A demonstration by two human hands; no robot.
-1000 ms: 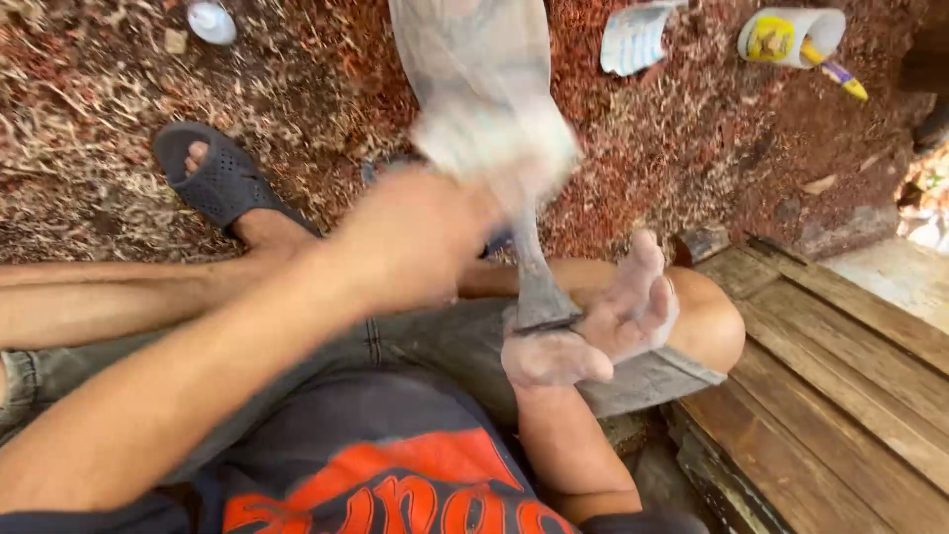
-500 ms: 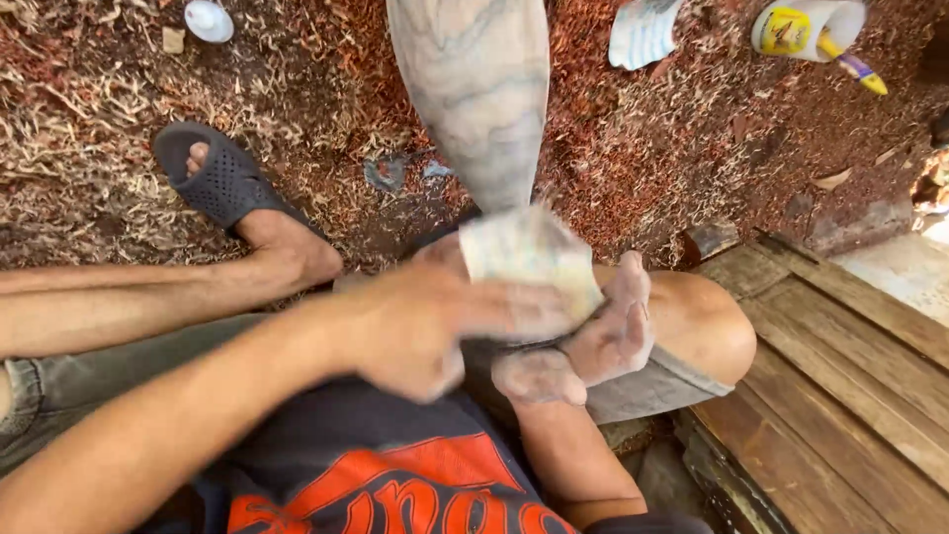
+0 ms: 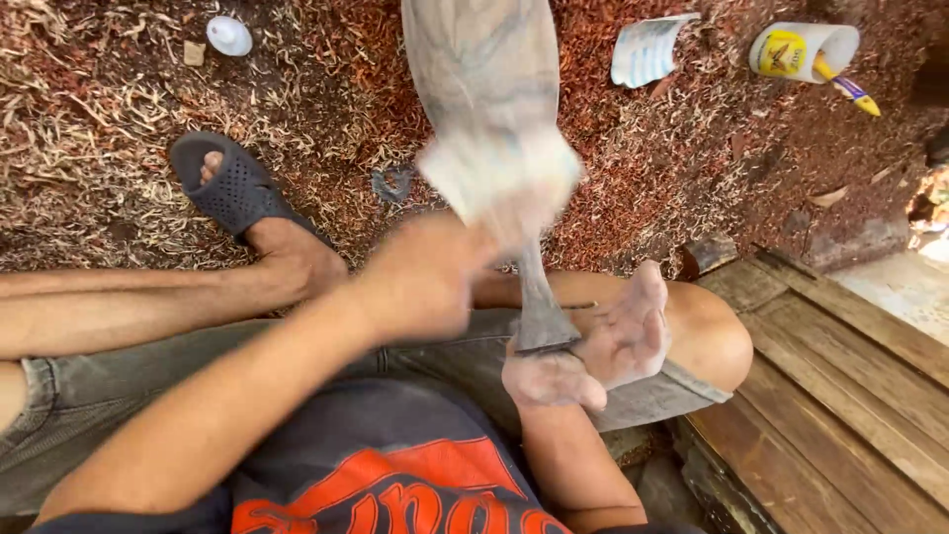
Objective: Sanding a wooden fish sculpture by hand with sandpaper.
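Observation:
A long carved wooden piece (image 3: 483, 61), wide at the far end and narrowing to a thin handle, stands over my lap. My right hand (image 3: 593, 346), dusty and pale, grips the thin handle end against my knee. My left hand (image 3: 430, 279) is blurred with motion and presses a folded sheet of sandpaper (image 3: 499, 173) against the wood where the wide part narrows.
Reddish wood shavings (image 3: 119, 109) cover the ground. My foot in a dark sandal (image 3: 232, 186) rests at the left. A white cap (image 3: 229, 35), a curled paper (image 3: 643, 47) and a white cup (image 3: 799, 49) with a pen lie at the far side. Wooden planks (image 3: 850, 386) run along the right.
My left hand slid the sandpaper down toward the handle, then back up to the widening part of the wood. The right hand kept its grip on the handle.

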